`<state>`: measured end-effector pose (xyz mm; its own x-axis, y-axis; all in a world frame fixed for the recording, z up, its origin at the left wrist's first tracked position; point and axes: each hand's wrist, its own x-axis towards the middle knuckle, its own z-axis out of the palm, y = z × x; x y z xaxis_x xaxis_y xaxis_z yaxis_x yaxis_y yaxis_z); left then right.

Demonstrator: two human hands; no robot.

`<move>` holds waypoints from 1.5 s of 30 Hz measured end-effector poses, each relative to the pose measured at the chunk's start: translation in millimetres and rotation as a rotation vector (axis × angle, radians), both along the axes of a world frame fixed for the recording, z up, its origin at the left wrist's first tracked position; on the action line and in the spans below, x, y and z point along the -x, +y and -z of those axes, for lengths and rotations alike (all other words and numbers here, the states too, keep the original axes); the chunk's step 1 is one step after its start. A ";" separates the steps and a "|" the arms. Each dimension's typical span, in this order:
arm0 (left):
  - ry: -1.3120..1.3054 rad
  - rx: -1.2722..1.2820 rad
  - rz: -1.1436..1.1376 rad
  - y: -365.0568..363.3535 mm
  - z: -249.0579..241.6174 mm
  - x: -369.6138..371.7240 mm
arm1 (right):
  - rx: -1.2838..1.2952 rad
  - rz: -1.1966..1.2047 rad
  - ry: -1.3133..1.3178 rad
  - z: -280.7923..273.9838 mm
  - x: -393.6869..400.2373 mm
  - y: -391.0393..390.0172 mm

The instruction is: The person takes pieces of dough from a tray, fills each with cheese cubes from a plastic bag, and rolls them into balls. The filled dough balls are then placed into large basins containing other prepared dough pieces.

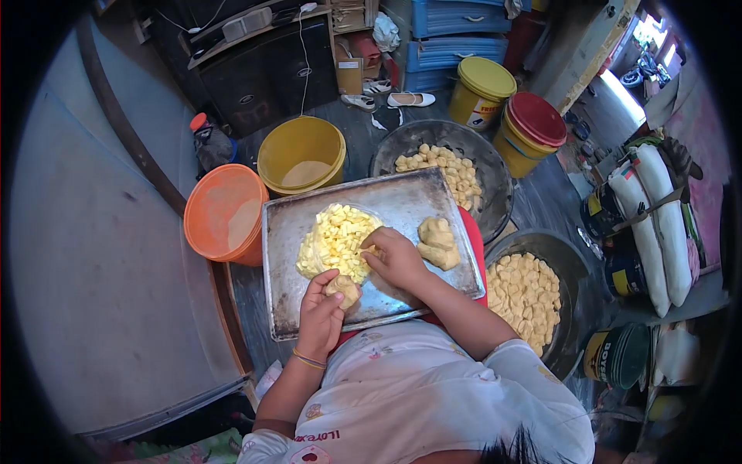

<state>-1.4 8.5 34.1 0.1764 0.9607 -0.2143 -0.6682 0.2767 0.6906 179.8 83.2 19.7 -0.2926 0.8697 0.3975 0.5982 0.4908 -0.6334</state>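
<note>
A worn metal tray (394, 205) rests across the lap. On it lies a heap of small yellow cubes (340, 232), with a lump of tan dough (437, 243) at its right. My left hand (321, 309), at the tray's front edge, is wrapped round a small piece of dough (342, 291). My right hand (393, 257) reaches to the right side of the heap, thumb and forefinger pinched together; whatever lies between those fingertips is too small to make out.
Dark basins hold dough pieces, one behind the tray (498, 166) and one at the right (568, 271). An orange bucket (202, 224) and a yellow bucket (290, 139) stand at the left. Two lidded buckets (483, 85) (533, 127) stand at the back right.
</note>
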 end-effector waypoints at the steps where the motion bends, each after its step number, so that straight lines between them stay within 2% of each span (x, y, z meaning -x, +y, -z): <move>1: -0.002 0.000 -0.001 1.0 0.0 -0.1 | 0.157 -0.022 0.175 -13.0 1.4 -6.7; 2: -0.021 -0.022 -0.002 1.7 -0.1 -0.2 | 0.314 -0.041 0.351 -23.1 2.8 -13.4; 5: -0.060 -0.037 -0.039 3.0 -1.5 -2.3 | 0.229 -0.166 0.453 -34.6 9.2 -30.8; 7: -0.077 -0.033 -0.076 3.5 -3.0 -3.6 | 0.235 -0.178 0.427 -30.7 15.8 -36.4; 9: -0.079 -0.077 -0.104 4.5 -5.8 -3.9 | -0.062 -0.205 0.429 -26.6 23.8 -36.2; 11: -0.064 -0.081 -0.116 6.7 -10.4 -2.8 | 0.032 -0.253 0.400 -34.9 20.9 -41.0; 13: -0.048 -0.083 -0.127 5.7 -15.1 -3.1 | 0.050 -0.255 0.210 -51.4 19.8 -43.0; 14: -0.009 -0.110 -0.117 4.5 -17.4 -4.0 | 0.049 -0.254 0.211 -49.6 17.9 -41.0; 16: 0.034 -0.138 -0.103 1.0 -22.2 -6.5 | 0.090 -0.410 0.239 -45.4 14.3 -37.7; 19: 0.164 -0.187 0.020 -2.1 -28.2 -14.8 | -0.015 -0.500 0.158 -47.0 11.2 -40.5; 21: 0.349 -0.473 -0.125 0.7 -31.8 -23.6 | -0.094 -0.469 0.108 -47.3 11.0 -46.9; 22: 0.455 -0.507 -0.080 5.0 -35.4 -22.6 | 0.042 -0.533 0.279 -45.4 12.1 -50.5; 23: 0.453 -0.505 -0.077 9.3 -32.6 -21.5 | 0.180 -0.593 0.450 -43.7 11.8 -52.6; 24: 0.441 -0.544 -0.056 14.0 -29.1 -20.9 | 0.182 -0.590 0.449 -43.6 8.6 -52.7; 28: 0.473 -0.583 0.048 15.4 -21.2 -17.5 | -0.310 -0.058 0.567 -49.1 -23.3 -38.3; 30: 0.463 -0.574 0.096 11.8 -16.1 -18.0 | -0.443 0.242 0.623 -48.9 -53.8 -25.1; 32: 0.488 -0.505 0.121 7.5 -12.1 -20.0 | -0.593 0.640 0.023 -67.8 -84.7 -10.2; 33: 0.486 -0.509 0.120 7.0 -10.5 -19.8 | -0.597 0.640 0.022 -68.0 -91.0 -10.3; 35: 0.524 -0.499 0.109 6.6 -8.0 -17.9 | -0.354 0.660 -0.035 -64.4 -101.1 -9.8; 36: 0.522 -0.498 0.106 8.3 -9.5 -16.7 | -0.211 0.528 -0.081 -61.3 -108.0 -11.7; 37: 0.532 -0.501 0.116 9.2 -10.9 -14.6 | -0.208 0.525 -0.083 -57.0 -112.0 -13.4; 39: 0.546 -0.499 0.128 7.6 -12.1 -13.4 | 0.230 0.077 -0.309 -47.8 -114.9 -17.7; 40: 0.542 -0.501 0.130 7.4 -12.7 -14.1 | 0.227 0.076 -0.462 -38.4 -110.4 -20.0; 45: 0.544 -0.505 0.160 7.2 -11.9 -15.2 | 0.184 0.168 -0.329 -34.5 -105.3 -16.9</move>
